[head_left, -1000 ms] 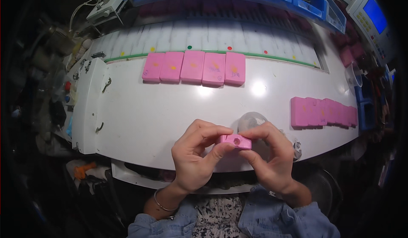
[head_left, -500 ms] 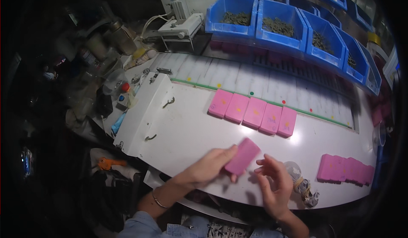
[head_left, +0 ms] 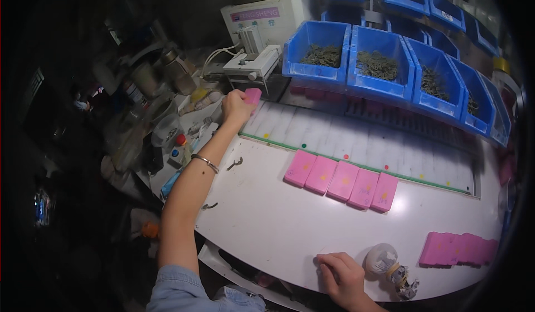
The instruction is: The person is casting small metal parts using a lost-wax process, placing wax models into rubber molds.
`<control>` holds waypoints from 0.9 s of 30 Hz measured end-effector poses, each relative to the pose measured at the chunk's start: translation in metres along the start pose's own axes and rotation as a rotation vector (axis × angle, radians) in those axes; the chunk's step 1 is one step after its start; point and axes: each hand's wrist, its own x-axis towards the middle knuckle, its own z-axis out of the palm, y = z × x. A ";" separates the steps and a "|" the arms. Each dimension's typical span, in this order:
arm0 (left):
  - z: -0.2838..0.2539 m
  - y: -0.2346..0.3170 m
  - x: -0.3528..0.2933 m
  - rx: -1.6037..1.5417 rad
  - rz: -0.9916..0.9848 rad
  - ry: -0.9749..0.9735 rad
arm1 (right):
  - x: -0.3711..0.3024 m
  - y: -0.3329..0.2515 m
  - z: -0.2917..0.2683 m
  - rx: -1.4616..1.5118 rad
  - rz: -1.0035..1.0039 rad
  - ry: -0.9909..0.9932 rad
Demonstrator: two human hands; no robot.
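Note:
My left hand [head_left: 237, 107], stretched out to the far left, grips a pink rectangular block [head_left: 253, 95] beside the far end of the white slatted strip [head_left: 334, 125]. The fingers hide part of the block. My right hand [head_left: 344, 278] is low over the table's front edge, fingers loosely bent and nothing in them. Just right of it lies a rounded whitish bundle [head_left: 382, 259], its neck bound with a band. Several pink blocks [head_left: 343, 180] form a slanting row along the strip's green edge. More pink blocks [head_left: 457, 249] stand close together at the right.
Blue bins [head_left: 380, 64] with small greenish pieces hang above the strip. A small white machine [head_left: 252, 64] stands beyond my left hand. Bottles and other clutter [head_left: 181, 145] lie to the left. Two dark hooked pieces [head_left: 235, 163] lie near my left forearm on the white tabletop [head_left: 267, 217].
My left hand has carried the block from the table's middle to the far left. My right hand has dropped toward the front edge. The strip's coloured dots sit further left against the block row.

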 end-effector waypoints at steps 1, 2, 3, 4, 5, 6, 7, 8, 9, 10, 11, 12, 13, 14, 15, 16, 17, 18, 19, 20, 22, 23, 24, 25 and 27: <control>0.008 -0.008 0.008 0.057 -0.022 -0.003 | 0.000 -0.002 -0.001 0.042 -0.006 0.005; 0.013 -0.009 0.013 0.111 -0.040 -0.015 | 0.000 -0.003 -0.003 0.081 -0.003 0.015; 0.018 -0.009 0.015 0.088 -0.038 -0.009 | -0.001 0.000 -0.004 0.081 -0.020 0.002; 0.022 -0.008 0.018 0.079 -0.024 -0.024 | 0.000 0.000 -0.005 0.074 -0.007 0.018; 0.024 -0.010 0.019 0.123 -0.003 -0.010 | 0.000 0.000 -0.005 0.043 -0.006 0.007; 0.025 -0.012 0.019 0.165 0.022 0.004 | 0.001 -0.001 -0.005 0.010 -0.005 -0.001; 0.024 -0.010 0.017 0.247 0.077 -0.052 | 0.002 0.002 -0.003 0.007 0.034 0.016; 0.024 -0.003 0.009 0.321 0.139 -0.125 | 0.003 0.009 -0.001 0.011 -0.018 -0.004; 0.022 0.002 0.001 0.251 0.224 -0.091 | 0.004 0.015 0.002 0.015 -0.070 -0.025; 0.019 0.009 -0.015 0.172 0.293 -0.061 | 0.006 0.017 0.005 0.026 -0.083 -0.029; 0.019 0.033 -0.038 0.101 0.356 -0.118 | 0.006 0.016 0.007 0.037 -0.077 -0.038; 0.025 0.062 -0.062 0.021 0.421 -0.170 | 0.007 0.019 0.006 0.040 -0.073 -0.041; 0.026 0.092 -0.090 -0.051 0.511 -0.259 | 0.005 0.020 0.005 0.019 -0.040 -0.028; 0.028 0.122 -0.119 -0.124 0.601 -0.337 | 0.004 0.020 0.003 0.023 -0.044 -0.023; 0.029 0.145 -0.147 -0.136 0.718 -0.370 | 0.002 0.021 0.002 0.037 -0.065 -0.024; 0.031 0.166 -0.170 -0.144 0.835 -0.399 | 0.001 0.022 0.001 0.028 -0.059 -0.020; 0.030 0.182 -0.190 -0.149 0.885 -0.430 | 0.000 0.023 0.000 0.040 -0.047 -0.024; 0.028 0.192 -0.205 -0.154 0.935 -0.458 | -0.001 0.022 0.001 0.050 -0.039 -0.029; 0.028 0.195 -0.214 -0.153 0.933 -0.452 | -0.002 0.023 0.003 0.049 -0.045 -0.031; 0.030 0.197 -0.221 -0.186 0.944 -0.477 | -0.003 0.023 0.004 0.063 -0.053 -0.025; 0.029 0.203 -0.232 -0.219 0.959 -0.498 | -0.004 0.024 0.004 0.076 -0.065 -0.015; 0.026 0.206 -0.238 -0.212 0.961 -0.562 | -0.005 0.023 0.004 0.082 -0.073 0.006; 0.024 0.208 -0.242 -0.204 0.962 -0.627 | -0.007 0.023 0.004 0.089 -0.081 0.028; 0.023 0.208 -0.245 -0.209 0.967 -0.626 | -0.008 0.022 0.006 0.084 -0.080 0.033; 0.026 0.207 -0.250 -0.234 0.911 -0.669 | -0.011 0.021 0.004 0.080 -0.068 0.069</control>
